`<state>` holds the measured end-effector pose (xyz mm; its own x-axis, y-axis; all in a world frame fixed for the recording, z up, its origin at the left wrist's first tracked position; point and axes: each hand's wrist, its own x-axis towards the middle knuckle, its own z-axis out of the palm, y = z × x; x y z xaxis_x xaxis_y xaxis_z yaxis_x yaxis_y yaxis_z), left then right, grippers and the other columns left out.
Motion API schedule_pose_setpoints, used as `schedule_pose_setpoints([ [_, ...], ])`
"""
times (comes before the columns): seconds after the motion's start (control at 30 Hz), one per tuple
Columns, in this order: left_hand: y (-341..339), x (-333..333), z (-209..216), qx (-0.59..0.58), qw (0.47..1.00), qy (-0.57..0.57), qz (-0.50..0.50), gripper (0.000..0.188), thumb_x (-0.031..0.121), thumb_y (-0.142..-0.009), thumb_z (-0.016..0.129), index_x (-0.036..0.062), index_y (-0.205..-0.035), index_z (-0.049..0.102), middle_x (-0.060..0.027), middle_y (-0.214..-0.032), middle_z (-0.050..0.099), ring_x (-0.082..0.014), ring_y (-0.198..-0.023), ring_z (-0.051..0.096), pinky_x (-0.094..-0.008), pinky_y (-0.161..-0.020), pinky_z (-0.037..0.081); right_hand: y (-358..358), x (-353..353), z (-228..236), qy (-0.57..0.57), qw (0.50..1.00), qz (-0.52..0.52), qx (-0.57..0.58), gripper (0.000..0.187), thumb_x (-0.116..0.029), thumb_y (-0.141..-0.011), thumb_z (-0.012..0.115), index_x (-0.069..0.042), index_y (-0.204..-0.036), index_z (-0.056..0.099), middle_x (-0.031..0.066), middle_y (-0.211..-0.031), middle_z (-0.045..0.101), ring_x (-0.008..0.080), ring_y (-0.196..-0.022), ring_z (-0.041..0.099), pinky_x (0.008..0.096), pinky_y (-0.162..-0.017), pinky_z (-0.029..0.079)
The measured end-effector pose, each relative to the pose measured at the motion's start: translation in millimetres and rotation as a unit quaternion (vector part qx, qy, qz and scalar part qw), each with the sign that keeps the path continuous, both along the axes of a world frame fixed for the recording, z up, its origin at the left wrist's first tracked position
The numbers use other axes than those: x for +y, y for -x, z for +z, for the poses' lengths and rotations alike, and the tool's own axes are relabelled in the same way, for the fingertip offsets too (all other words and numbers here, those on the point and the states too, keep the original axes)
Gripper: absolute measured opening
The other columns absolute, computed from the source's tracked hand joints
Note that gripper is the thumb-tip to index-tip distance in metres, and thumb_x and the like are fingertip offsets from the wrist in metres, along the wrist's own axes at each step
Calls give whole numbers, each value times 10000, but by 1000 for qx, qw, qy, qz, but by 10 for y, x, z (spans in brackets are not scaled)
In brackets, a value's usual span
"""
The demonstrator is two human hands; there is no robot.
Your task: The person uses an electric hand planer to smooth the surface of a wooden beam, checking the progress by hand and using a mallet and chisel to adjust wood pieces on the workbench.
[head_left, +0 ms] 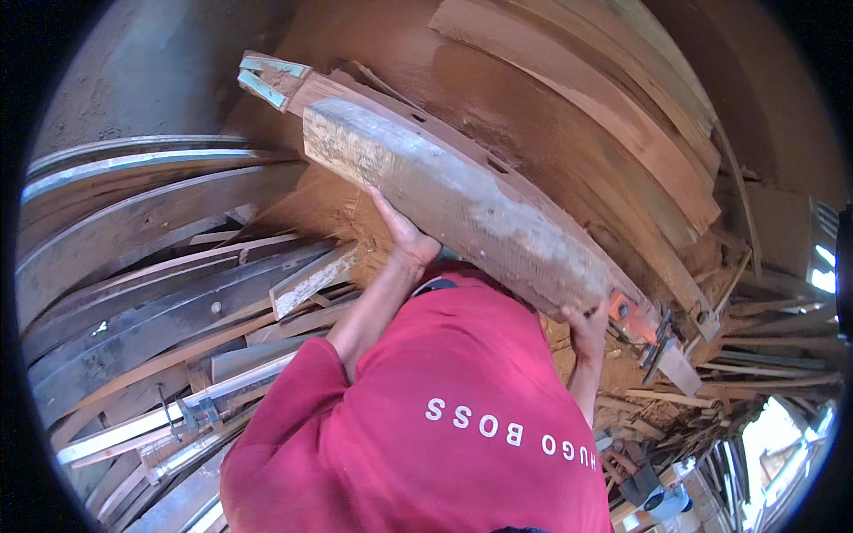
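A thick, rough wooden beam (462, 209) with pale, worn patches lies slantwise before me, its right end nearer to me. My left hand (409, 238) holds its near side left of the middle, one digit stretched up the face and the others hidden. Around the beam's right end, my right hand (586, 327) has its fingers bent at the lower corner. Behind the beam runs a long, narrow wooden bench (524, 182) with slots in its top. An orange power tool (622, 318) with black parts sits just right of my right hand, partly hidden.
Stacked planks (151, 302) and boards fill the left side. Long curved-looking boards (586, 89) lie beyond the bench. At the bench's far left is a forked wooden end piece (274, 80). Scrap wood (773, 355) is piled at right; another person (653, 497) appears lower right.
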<state>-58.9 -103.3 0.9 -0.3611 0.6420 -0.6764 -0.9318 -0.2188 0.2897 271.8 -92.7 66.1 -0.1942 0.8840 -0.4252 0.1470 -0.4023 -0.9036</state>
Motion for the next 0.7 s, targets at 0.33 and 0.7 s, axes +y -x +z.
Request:
schedule_pose_setpoints([
  [0.33,376,252,174,13,986,-162,28,1087,957,-739,234,207,-1521,322,-51,-1496,414,-298,-1345,414,-503,-1126,320,279,206,278,-139,947,132,-259,812,-124,-629,907,-4,-1325,507,131,-1217,622,260,-1136,586,363,-970,453],
  [0.7,412,276,573,81,980,-179,29,1150,977,-695,257,198,-1541,269,-52,-1528,373,-300,-1365,397,-504,-1136,324,246,217,-70,-150,966,69,-201,812,-273,-675,902,-1,-1330,508,166,-1240,613,314,-1139,591,402,-985,451],
])
